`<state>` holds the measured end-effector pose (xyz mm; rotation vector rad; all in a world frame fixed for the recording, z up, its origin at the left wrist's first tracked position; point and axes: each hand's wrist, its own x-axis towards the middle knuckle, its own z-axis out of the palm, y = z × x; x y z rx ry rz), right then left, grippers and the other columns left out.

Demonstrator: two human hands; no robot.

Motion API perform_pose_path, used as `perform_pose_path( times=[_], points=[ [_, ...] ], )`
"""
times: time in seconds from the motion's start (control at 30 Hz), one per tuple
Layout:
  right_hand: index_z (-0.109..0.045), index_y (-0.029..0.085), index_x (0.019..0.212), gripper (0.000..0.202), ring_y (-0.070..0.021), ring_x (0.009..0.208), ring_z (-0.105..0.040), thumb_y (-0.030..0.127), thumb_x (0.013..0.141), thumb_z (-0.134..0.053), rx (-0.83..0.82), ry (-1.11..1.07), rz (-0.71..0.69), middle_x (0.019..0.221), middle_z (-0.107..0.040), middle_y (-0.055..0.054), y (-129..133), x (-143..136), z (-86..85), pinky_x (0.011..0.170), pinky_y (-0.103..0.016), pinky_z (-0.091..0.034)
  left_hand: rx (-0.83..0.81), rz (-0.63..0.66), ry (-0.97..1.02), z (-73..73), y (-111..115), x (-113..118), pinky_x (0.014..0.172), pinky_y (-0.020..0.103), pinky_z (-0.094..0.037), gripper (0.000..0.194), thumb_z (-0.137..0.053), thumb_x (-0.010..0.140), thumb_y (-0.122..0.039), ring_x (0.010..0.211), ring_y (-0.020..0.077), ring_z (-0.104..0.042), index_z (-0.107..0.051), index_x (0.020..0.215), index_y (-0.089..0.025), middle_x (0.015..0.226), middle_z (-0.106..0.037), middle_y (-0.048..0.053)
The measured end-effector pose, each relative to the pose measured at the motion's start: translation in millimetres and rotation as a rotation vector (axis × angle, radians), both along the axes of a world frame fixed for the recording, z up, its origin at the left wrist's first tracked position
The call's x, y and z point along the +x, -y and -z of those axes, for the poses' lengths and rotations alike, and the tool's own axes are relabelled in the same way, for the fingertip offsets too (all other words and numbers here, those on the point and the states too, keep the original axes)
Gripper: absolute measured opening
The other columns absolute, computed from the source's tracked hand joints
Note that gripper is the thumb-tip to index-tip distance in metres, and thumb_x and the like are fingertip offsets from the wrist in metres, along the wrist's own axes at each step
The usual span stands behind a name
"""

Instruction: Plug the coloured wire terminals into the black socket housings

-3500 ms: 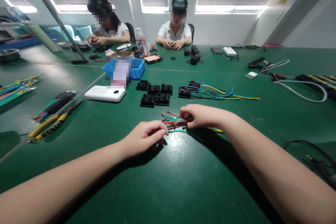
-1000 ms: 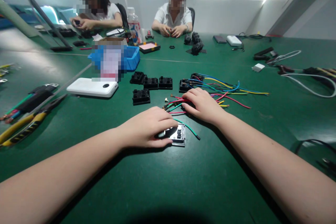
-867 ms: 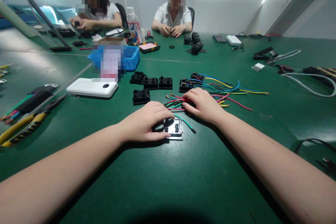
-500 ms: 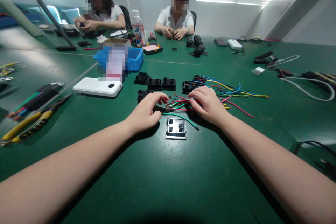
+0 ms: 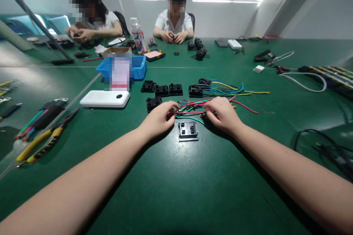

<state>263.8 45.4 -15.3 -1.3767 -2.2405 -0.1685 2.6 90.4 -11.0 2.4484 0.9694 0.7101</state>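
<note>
A bundle of red, green and black wires (image 5: pixel 193 105) lies on the green table between my hands. My left hand (image 5: pixel 161 116) has its fingers curled at the bundle's left end; its fingertips meet the wire ends. Over the right part of the bundle, my right hand (image 5: pixel 223 113) is closed on wires, its thumb and fingers together. A flat black plastic housing (image 5: pixel 188 131) lies just in front of the wires. Several black housings (image 5: pixel 161 90) sit behind my left hand. Behind the bundle, another black housing (image 5: pixel 195 90) has blue, yellow and green wires running right.
A white power bank (image 5: pixel 104 99), a blue bin (image 5: pixel 142 67) and yellow-handled pliers (image 5: pixel 52 139) are on the left. Two people (image 5: pixel 175 18) sit across the table. Cables (image 5: pixel 306 80) lie at the right, and a bottle (image 5: pixel 138 36) stands at the back.
The view has shifted. My left hand's fingers have closed in toward the wire ends, and my right hand has closed on the wires. The green wire's black end is now hidden at my right hand.
</note>
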Motion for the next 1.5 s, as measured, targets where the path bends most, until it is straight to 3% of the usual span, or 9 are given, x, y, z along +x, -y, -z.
perform_pose_path(
  times=[0.17, 0.3, 0.4, 0.63, 0.83, 0.93, 1.3, 1.5],
  points=[
    [-0.061, 0.017, 0.093, 0.014, -0.0219, 0.086, -0.055, 0.022, 0.089, -0.049, -0.016, 0.006, -0.052, 0.088, -0.064, -0.008, 16.3, -1.3, -0.6, 0.078, -0.036, -0.039, -0.039, -0.028, 0.067, -2.3, 1.5, 2.1, 0.068, 0.025, -0.047, 0.016, -0.058, 0.082, -0.016, 0.076, 0.013, -0.059, -0.06, 0.097, -0.019, 0.088, -0.065, 0.0],
    [-0.063, 0.017, 0.105, 0.02, -0.0244, 0.096, -0.054, 0.027, 0.089, -0.054, -0.074, 0.074, -0.13, 0.103, -0.065, -0.01, 13.4, -5.7, 0.0, 0.083, -0.038, -0.039, -0.066, -0.03, 0.098, -3.3, 2.5, 3.1, 0.068, 0.024, -0.048, 0.011, -0.06, 0.083, -0.019, 0.077, 0.0125, -0.061, -0.062, 0.094, -0.018, 0.088, -0.067, 0.0],
    [-0.062, 0.018, 0.108, 0.022, -0.023, 0.096, -0.053, 0.025, 0.089, -0.055, -0.128, 0.106, -0.157, 0.104, -0.065, -0.008, 9.5, -7.2, 1.9, 0.084, -0.036, -0.04, -0.069, -0.026, 0.116, -3.8, 2.7, 3.1, 0.071, 0.024, -0.05, 0.01, -0.059, 0.083, -0.019, 0.077, 0.0124, -0.062, -0.063, 0.092, -0.018, 0.087, -0.067, 0.0],
    [-0.064, 0.017, 0.1, 0.018, -0.0219, 0.09, -0.051, 0.023, 0.093, -0.048, -0.176, 0.122, -0.151, 0.094, -0.064, -0.009, 10.9, -7.2, 1.0, 0.083, -0.036, -0.041, -0.043, 0.027, 0.109, -2.9, 3.9, 2.1, 0.074, 0.025, -0.049, 0.012, -0.058, 0.081, -0.016, 0.08, 0.0126, -0.061, -0.064, 0.091, -0.017, 0.088, -0.066, 0.001],
    [-0.061, 0.017, 0.086, 0.01, -0.0213, 0.086, -0.052, 0.02, 0.089, -0.051, -0.188, 0.087, -0.139, 0.089, -0.062, -0.007, 11.2, -7.4, 0.0, 0.08, -0.035, -0.042, -0.042, -0.001, 0.063, -2.8, 3.9, 1.8, 0.069, 0.024, -0.048, 0.013, -0.06, 0.083, -0.02, 0.08, 0.0132, -0.06, -0.064, 0.095, -0.018, 0.09, -0.066, 0.001],
    [-0.06, 0.018, 0.09, 0.009, -0.0225, 0.092, -0.053, 0.022, 0.088, -0.052, -0.177, 0.066, -0.115, 0.097, -0.063, -0.008, 11.5, -6.7, -0.6, 0.084, -0.036, -0.043, -0.036, -0.015, 0.049, -4.4, 4.0, 2.7, 0.069, 0.025, -0.047, 0.011, -0.059, 0.084, -0.021, 0.08, 0.0138, -0.06, -0.064, 0.093, -0.017, 0.089, -0.066, 0.002],
    [-0.057, 0.015, 0.122, 0.037, -0.0301, 0.121, -0.048, 0.027, 0.087, -0.053, -0.12, 0.076, 0.084, 0.132, -0.055, -0.015, 6.5, -0.7, 6.2, 0.1, -0.047, -0.037, -0.003, -0.008, 0.032, -7.8, 5.1, 2.5, 0.067, 0.025, -0.045, 0.012, -0.054, 0.087, -0.022, 0.077, 0.0137, -0.057, -0.064, 0.091, -0.016, 0.087, -0.063, 0.003],
    [-0.063, 0.019, 0.106, 0.024, -0.0288, 0.104, -0.054, 0.029, 0.089, -0.049, -0.135, 0.118, 0.097, 0.115, -0.062, -0.012, 7.9, 0.3, 0.9, 0.087, -0.044, -0.04, -0.019, -0.004, 0.027, -6.7, 4.2, 1.3, 0.069, 0.026, -0.046, 0.013, -0.052, 0.086, -0.019, 0.08, 0.0145, -0.058, -0.063, 0.091, -0.016, 0.091, -0.063, 0.004]
  ],
)
